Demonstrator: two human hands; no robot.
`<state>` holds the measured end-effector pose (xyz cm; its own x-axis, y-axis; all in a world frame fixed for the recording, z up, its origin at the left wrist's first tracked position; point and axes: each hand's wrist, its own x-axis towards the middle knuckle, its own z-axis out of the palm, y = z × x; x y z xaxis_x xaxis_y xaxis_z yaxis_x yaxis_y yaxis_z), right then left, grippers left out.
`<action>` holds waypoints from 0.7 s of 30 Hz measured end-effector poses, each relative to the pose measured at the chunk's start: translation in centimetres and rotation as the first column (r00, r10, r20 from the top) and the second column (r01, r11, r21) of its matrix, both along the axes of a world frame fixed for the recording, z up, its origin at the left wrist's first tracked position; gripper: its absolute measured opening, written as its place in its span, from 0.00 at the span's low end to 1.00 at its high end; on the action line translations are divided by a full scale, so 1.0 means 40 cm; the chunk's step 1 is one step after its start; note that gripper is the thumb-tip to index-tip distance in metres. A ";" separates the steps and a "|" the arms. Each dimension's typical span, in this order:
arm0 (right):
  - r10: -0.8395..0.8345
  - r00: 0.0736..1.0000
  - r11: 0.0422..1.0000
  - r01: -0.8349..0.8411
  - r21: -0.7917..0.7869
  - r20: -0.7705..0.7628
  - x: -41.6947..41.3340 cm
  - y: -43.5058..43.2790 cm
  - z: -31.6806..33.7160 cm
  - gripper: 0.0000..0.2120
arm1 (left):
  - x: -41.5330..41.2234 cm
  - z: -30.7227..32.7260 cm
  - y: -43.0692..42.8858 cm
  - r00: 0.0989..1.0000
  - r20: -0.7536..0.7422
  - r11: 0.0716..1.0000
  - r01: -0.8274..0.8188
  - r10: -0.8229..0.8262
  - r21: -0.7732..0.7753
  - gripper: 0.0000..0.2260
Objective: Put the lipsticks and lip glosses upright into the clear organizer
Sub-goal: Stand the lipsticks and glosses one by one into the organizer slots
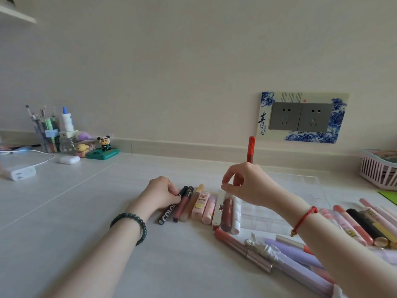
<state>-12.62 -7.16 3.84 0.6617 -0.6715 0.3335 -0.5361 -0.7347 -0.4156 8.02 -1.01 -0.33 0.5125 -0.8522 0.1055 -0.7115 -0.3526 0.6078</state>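
Lipsticks (206,208) beside organizer (300,184), right hand (251,187) holding red tube (251,147)

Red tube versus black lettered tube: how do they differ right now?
The red tube stands upright, held by the right hand; the black tube lies flat on the table, its far end pinched by the left hand. The red tube is plain; the black tube bears white letters. Both are slim tubes.
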 end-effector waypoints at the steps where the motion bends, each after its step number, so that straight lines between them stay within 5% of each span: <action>1: -0.001 1.000 1.000 0.001 0.003 0.002 0.000 -0.001 -0.001 0.05 | 0.000 0.001 -0.001 1.000 0.016 1.000 -0.001 0.000 0.016 0.07; 6: -0.003 1.000 1.000 0.003 0.000 0.009 -0.006 0.000 -0.001 0.05 | -0.001 0.004 0.001 0.999 0.035 1.000 -0.010 0.009 0.027 0.07; 10: -0.013 0.999 1.000 0.013 0.011 0.036 -0.011 0.001 0.006 0.04 | 0.004 0.023 0.013 0.981 -0.192 0.988 0.011 -0.042 -0.156 0.08; 14: -0.003 0.995 0.999 -0.001 0.035 0.101 -0.019 0.003 0.020 0.04 | -0.035 0.062 0.017 0.808 -0.518 0.915 0.061 -0.280 -0.399 0.06; 21: 0.008 0.933 0.964 -0.103 0.245 0.360 -0.060 0.001 0.074 0.05 | -0.163 0.094 -0.019 0.621 -0.540 0.766 0.159 -0.568 -0.623 0.08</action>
<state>-15.02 -7.13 6.80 0.5713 -0.7303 0.3745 -0.2807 -0.6026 -0.7470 1.48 -1.77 3.43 0.2635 -0.9123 0.3135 -0.0308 0.3168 0.9480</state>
